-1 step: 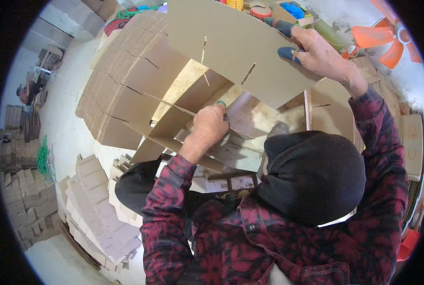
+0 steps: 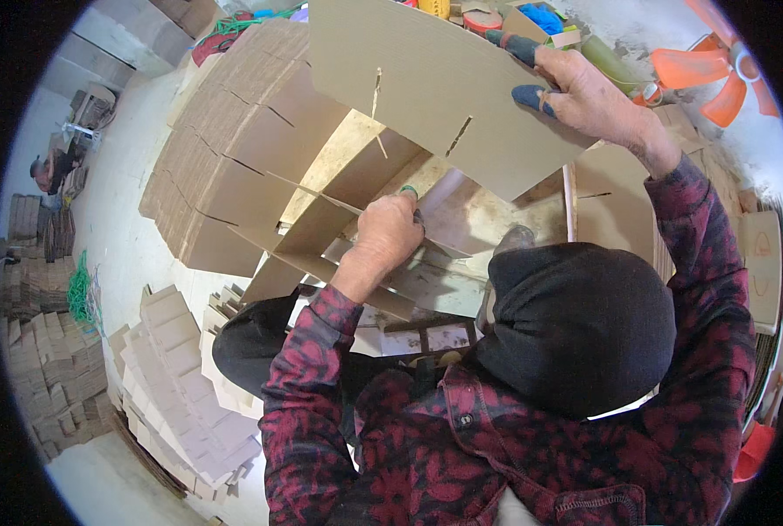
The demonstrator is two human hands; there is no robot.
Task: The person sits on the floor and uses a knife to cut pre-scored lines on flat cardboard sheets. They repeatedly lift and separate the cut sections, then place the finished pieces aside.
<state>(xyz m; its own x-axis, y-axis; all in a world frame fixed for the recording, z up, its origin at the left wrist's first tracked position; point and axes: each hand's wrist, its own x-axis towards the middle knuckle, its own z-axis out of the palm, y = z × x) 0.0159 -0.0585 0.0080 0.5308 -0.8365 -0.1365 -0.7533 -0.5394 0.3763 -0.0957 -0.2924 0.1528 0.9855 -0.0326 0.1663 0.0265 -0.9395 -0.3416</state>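
Note:
My right hand (image 2: 588,98) pinches the right edge of a large slotted cardboard sheet (image 2: 426,83), with dark covers on its thumb and finger. The sheet is tilted, and two narrow slots show along its lower part. My left hand (image 2: 384,235) is closed on the crossed cardboard divider strips (image 2: 317,226), something green showing at its thumb tip. Part of its grip is hidden behind the hand. These strips interlock in a grid between my knees, lower than the sheet.
A tall stack of slotted cardboard sheets (image 2: 225,145) stands at left. Folded dividers (image 2: 185,377) are piled at lower left, with more cardboard bundles (image 2: 45,377) beyond. An orange fan (image 2: 715,74) is at upper right. Another person (image 2: 54,167) is at far left.

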